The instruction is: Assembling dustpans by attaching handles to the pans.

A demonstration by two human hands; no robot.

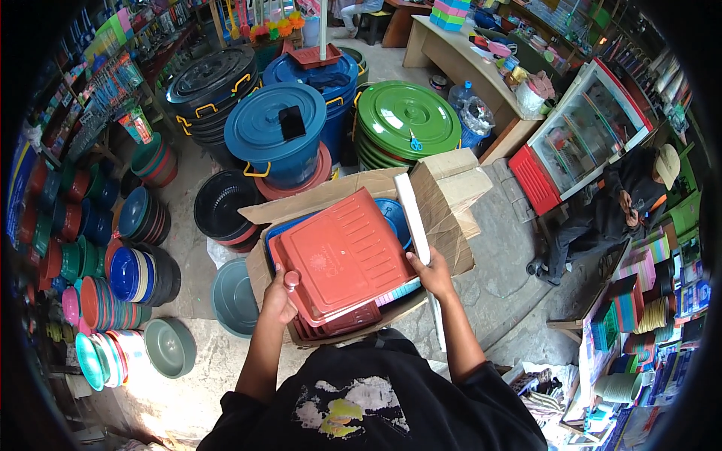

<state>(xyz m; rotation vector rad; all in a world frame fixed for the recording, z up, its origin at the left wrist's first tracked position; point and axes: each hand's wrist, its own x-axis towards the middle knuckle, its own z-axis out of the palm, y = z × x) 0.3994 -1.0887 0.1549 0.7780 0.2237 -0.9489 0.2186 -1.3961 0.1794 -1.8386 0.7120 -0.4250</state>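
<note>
A red slotted plastic panel (338,255) lies tilted over an open cardboard box (259,274) in front of me. My left hand (278,301) is closed on the panel's near left corner, beside a small round reddish piece (292,279). My right hand (434,276) wraps round a long white strip (412,210) that stands along the box's right side; its thumb lies near the panel's edge. Beneath the panel, red plastic basketwork (346,322) and a blue round item (392,219) show in the box. The rest of its contents is hidden.
Beyond the box stand a blue lidded bin (259,113) with a dark phone (292,122) on it, and a green lidded bin (391,105) carrying blue scissors (414,140). Basins (135,274) are stacked at left. A person (602,210) sits at right near a glass-front cooler (587,128).
</note>
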